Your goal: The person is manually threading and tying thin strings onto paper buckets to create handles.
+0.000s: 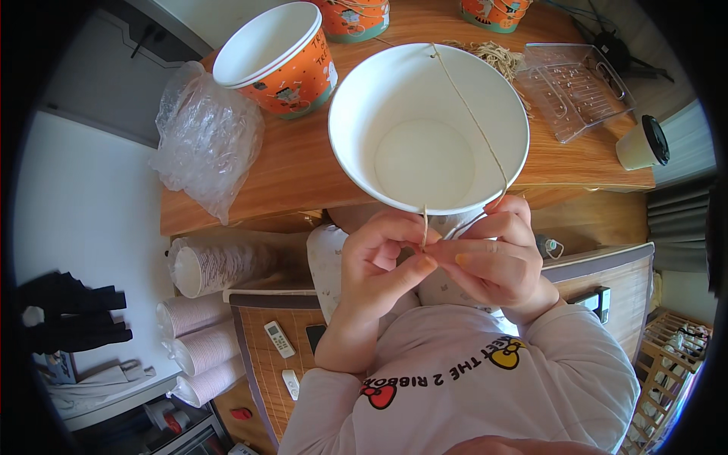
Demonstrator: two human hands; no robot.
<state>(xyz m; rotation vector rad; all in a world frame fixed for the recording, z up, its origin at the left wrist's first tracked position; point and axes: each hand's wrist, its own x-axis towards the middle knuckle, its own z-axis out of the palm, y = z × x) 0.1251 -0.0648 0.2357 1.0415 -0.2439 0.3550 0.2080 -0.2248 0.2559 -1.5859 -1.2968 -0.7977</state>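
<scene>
A large white paper bucket (360,121) lies tipped toward me at the near edge of the wooden table, its open mouth facing up. A thin twine cord (472,115) runs from a hole in its far rim across the mouth to my hands. At the near rim, my left hand (375,265) pinches a short piece of twine between thumb and fingers. My right hand (504,258) is closed beside it, fingertips on the cord; a thin silvery metal tool (464,225) shows between its fingers, its kind unclear. The fingertips of both hands meet, hiding the cord's end.
Nested orange bucket shells with white insides (284,83) stand at the back left, beside a crumpled clear plastic bag (205,144). A twine bundle (497,59), a clear plastic tray (569,114) and a lidded cup (637,148) are to the right. Wrapped stacks of cups (201,349) lie below left.
</scene>
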